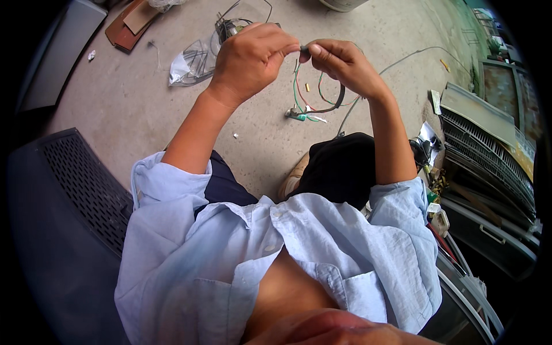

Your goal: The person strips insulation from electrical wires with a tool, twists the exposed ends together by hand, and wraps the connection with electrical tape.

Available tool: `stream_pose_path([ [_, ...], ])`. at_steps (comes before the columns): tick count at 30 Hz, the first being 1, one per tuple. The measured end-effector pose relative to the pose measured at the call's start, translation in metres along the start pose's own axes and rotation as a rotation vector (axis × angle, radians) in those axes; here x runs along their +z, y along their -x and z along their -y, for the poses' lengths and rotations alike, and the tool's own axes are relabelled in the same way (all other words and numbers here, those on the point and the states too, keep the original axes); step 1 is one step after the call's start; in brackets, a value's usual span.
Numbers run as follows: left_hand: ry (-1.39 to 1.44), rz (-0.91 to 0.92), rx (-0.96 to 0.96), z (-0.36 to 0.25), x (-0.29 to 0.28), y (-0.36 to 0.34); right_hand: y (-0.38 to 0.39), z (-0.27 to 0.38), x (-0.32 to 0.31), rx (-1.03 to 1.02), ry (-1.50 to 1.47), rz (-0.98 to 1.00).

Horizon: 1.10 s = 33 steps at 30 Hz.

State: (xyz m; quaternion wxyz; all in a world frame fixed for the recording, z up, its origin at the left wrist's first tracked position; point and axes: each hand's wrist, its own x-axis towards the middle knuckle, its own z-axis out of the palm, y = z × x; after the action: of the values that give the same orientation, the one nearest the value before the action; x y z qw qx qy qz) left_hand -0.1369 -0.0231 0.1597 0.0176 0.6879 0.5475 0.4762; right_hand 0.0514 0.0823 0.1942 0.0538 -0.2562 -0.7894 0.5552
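Both my hands are raised over the floor with their fingertips nearly meeting. My left hand (pixel 250 60) pinches one end of a short dark green-grey piece, which looks like part of a cable (pixel 305 50). From the other side my right hand (pixel 345 66) grips the same piece between thumb and forefinger. A black cord (pixel 340 96) curves below my right hand to a small plug-like end (pixel 294 112). Thin green and red wires (pixel 296 85) loop beneath my fingers; where they join the held piece is hidden.
A clear plastic bag with cables (pixel 195 63) lies beyond my left forearm. Brown boards (pixel 131 26) are at the far left, a dark perforated panel (pixel 80 167) near left. Stacked metal grilles (pixel 486 152) stand at right. A grey cable (pixel 397 60) crosses the concrete floor.
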Motion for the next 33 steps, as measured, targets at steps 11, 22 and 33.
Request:
stream_pose_path([
  [11,0.172,0.07,-0.384,0.005,-0.011,0.0,-0.012,-0.003,0.013,-0.442,0.443,-0.458],
  [22,0.127,0.039,-0.363,0.0,-0.014,-0.001,-0.01,-0.003,0.018,-0.431,0.443,-0.479],
  [33,0.083,-0.084,-0.09,-0.001,-0.011,-0.001,0.001,0.009,0.015,-0.128,0.157,-0.316],
])
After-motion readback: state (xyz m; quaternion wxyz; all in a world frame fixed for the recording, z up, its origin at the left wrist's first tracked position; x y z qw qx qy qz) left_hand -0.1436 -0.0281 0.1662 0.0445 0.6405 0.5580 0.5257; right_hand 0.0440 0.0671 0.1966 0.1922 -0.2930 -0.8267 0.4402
